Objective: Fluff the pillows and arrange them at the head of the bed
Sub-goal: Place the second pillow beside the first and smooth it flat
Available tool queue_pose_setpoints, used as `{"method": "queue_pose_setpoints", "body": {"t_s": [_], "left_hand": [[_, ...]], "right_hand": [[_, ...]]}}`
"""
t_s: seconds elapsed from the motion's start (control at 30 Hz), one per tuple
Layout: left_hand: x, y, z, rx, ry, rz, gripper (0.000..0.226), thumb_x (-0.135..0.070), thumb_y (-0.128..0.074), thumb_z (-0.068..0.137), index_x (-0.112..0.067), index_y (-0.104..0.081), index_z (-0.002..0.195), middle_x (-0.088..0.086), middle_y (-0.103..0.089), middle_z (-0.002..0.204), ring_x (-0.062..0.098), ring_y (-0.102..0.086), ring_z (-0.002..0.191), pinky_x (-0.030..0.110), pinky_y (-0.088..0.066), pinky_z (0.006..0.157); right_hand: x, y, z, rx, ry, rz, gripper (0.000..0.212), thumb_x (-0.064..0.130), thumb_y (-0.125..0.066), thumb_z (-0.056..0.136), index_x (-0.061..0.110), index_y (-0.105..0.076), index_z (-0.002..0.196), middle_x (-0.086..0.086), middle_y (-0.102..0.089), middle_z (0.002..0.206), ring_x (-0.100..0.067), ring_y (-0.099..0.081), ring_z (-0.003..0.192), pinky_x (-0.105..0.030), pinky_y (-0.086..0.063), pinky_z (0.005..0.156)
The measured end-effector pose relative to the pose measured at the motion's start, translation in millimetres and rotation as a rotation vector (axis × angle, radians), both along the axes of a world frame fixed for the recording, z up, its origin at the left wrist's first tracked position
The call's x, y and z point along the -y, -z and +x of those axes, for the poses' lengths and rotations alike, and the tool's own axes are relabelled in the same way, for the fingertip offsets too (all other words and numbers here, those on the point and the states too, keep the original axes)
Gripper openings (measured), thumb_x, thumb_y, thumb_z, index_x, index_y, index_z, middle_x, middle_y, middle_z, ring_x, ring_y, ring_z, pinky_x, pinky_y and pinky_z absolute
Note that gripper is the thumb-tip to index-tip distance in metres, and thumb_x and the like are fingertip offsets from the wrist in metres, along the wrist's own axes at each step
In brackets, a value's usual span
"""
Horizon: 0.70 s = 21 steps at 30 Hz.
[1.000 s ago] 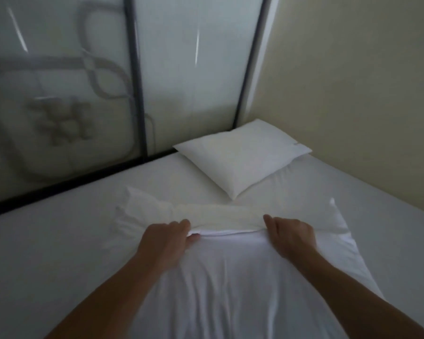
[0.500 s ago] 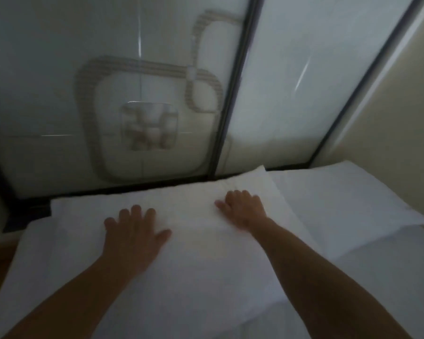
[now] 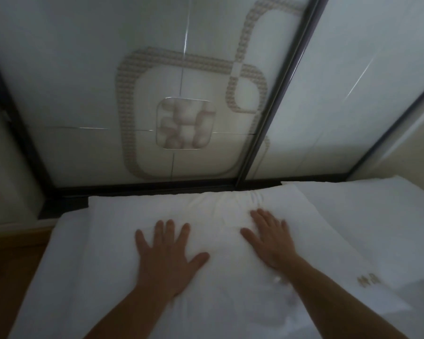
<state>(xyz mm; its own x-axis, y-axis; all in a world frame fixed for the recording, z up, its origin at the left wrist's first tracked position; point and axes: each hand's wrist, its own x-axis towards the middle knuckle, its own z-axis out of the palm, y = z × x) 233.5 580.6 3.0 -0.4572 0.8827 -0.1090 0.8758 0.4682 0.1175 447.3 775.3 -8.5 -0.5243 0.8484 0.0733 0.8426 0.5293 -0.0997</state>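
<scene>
On soft white pillow [image 3: 123,241]: left hand [image 3: 165,258], right hand [image 3: 272,238] flat, fingers spread.

Both arms reach forward, bare to the wrists. Left hand [image 3: 165,259] lies flat, palm down, fingers [image 3: 170,228] spread wide, thumb angled out right. Right hand [image 3: 271,237] is flat too, fingers splayed, angled slightly left.
</scene>
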Motion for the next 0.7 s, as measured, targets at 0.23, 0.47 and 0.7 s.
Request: {"method": "queue_pose_setpoints", "body": {"t_s": [0.23, 0.47, 0.7], "left_hand": [[13, 1, -4, 0.060, 0.030, 0.121, 0.059, -0.065, -0.046, 0.081, -0.011, -0.063, 0.098, 0.013, -0.067, 0.096, 0.032, -0.064, 0.087, 0.048, -0.051, 0.077], [13, -26, -39, 0.081, 0.087, 0.071, 0.055, -0.067, -0.012, 0.087, -0.030, -0.051, 0.100, -0.003, -0.066, 0.108, 0.018, -0.062, 0.100, 0.035, -0.043, 0.085], [53, -73, -81, -0.003, 0.051, 0.289, 0.049, -0.066, -0.016, 0.086, -0.026, -0.043, 0.077, -0.005, -0.063, 0.078, 0.021, -0.064, 0.085, 0.035, -0.040, 0.071]], "right_hand": [[0, -7, 33, 0.132, 0.302, 0.046, 0.078, 0.078, -0.009, 0.080, 0.030, -0.042, 0.132, -0.005, -0.048, 0.132, -0.027, -0.042, 0.118, -0.048, -0.031, 0.092], [17, -16, 20, -0.033, 0.263, 0.129, 0.041, 0.046, -0.022, 0.097, 0.024, -0.057, 0.094, -0.004, -0.067, 0.091, -0.027, -0.064, 0.084, -0.036, -0.045, 0.072], [12, -87, -32, -0.193, 0.176, 0.104, 0.035, 0.051, -0.024, 0.096, 0.025, -0.041, 0.080, -0.011, -0.066, 0.088, -0.033, -0.061, 0.082, -0.037, -0.034, 0.068]]}}
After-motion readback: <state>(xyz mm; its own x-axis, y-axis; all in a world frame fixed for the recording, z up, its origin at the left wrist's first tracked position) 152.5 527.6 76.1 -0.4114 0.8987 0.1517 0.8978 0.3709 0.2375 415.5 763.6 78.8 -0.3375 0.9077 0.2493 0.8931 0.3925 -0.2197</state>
